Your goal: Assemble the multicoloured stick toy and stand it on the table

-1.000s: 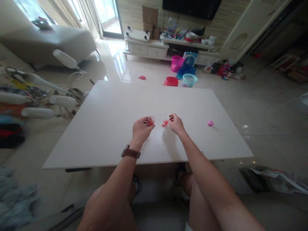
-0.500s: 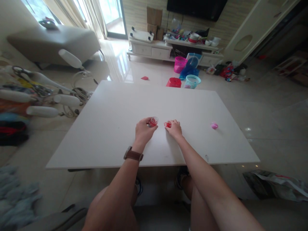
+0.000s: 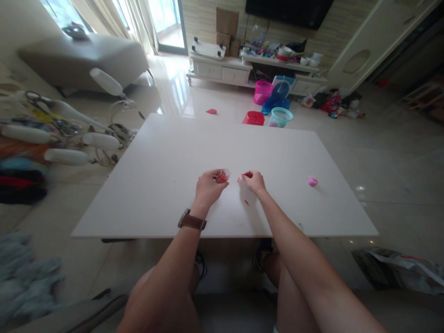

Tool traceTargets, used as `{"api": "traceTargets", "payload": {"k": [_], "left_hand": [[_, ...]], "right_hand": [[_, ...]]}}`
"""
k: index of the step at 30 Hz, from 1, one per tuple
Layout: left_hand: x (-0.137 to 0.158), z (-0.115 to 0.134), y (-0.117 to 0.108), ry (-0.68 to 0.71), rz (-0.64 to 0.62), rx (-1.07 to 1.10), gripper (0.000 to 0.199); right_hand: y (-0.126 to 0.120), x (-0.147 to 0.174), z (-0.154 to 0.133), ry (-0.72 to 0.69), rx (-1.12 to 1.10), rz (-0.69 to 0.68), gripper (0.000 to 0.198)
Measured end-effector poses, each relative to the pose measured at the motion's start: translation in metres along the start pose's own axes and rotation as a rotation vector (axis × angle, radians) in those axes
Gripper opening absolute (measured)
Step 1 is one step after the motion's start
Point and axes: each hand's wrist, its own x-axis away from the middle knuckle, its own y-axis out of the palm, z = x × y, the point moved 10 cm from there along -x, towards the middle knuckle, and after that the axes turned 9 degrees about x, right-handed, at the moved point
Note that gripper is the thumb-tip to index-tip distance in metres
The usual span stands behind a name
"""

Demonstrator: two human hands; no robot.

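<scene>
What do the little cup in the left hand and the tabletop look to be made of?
Small cup: seemingly clear plastic, since the red contents show through its wall; glass cannot be ruled out. Table: a smooth, matt white slab, probably laminate or painted board, with a thin flat edge and only soft reflections.

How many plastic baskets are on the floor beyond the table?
3: a pink basket near the TV cabinet, a red basket at the table's far edge, a light-blue basket beside it. Others may be hidden.
</scene>
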Motion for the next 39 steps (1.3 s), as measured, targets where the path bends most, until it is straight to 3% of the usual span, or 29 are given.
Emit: {"api": "traceTargets", "payload": {"k": [5, 10, 17, 25, 31, 34, 39], "left_hand": [[0.001, -0.006, 0.005, -0.031, -0.028, -0.055, 0.042], [0.005, -0.010, 0.010, -0.070, -0.091, -0.212, 0.041], [0.005, -0.003, 0.009, 0.005, -0.069, -0.420, 0.039], [0.008, 0.001, 0.020, 0.077, -0.121, -0.524, 0.040], [0.009, 0.002, 0.022, 0.080, -0.123, -0.493, 0.039], [0.006, 0.000, 0.018, 0.055, -0.099, -0.459, 0.041], [0.003, -0.005, 0.013, 0.028, -0.079, -0.402, 0.042]], "right_hand": [[-0.002, 0.002, -0.021, -0.031, -0.246, -0.078, 0.021], [-0.006, 0.021, -0.068, -0.226, -0.548, -0.264, 0.043], [-0.001, 0.049, -0.100, -0.389, -0.508, -0.465, 0.032], [-0.011, 0.059, -0.109, -0.496, -0.192, -0.311, 0.008], [-0.013, 0.059, -0.111, -0.485, -0.233, -0.289, 0.009], [-0.014, 0.061, -0.117, -0.553, -0.227, -0.295, 0.002], [-0.021, 0.067, -0.125, -0.644, -0.194, -0.272, 0.012]]}}
